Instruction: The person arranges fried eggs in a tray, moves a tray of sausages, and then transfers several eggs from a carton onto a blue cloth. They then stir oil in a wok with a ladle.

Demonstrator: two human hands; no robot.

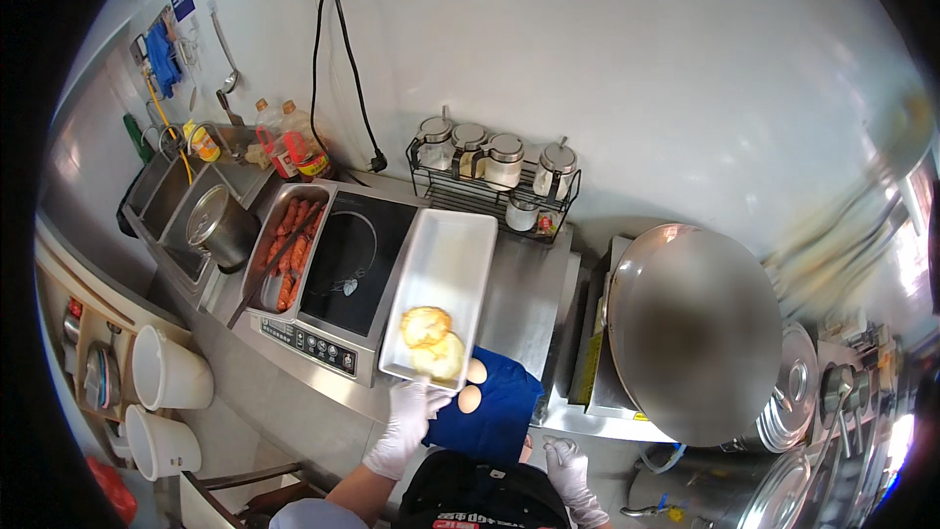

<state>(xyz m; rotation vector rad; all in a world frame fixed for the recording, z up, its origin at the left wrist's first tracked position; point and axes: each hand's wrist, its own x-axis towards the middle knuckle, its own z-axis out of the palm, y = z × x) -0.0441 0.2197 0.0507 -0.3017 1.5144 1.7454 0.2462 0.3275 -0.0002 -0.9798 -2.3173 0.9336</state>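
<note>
My left hand (pixel 411 411), in a white glove, grips the near end of a long white tray (pixel 448 250). Two fried eggs (pixel 432 338) lie overlapping at the tray's near end. Just right of that end, two brown eggs (pixel 471 386) rest on a dark blue cloth (pixel 507 389). My right hand (pixel 565 459), gloved too, hangs right of my dark apron, its fingers curled; nothing shows in it.
Left of the tray are an induction cooktop (pixel 356 257) and a steel pan (pixel 257 301) of reddish sausages with tongs across it. Seasoning jars (pixel 503 162) stand in a wire rack behind. A large wok (pixel 624 353) is at right, partly blurred.
</note>
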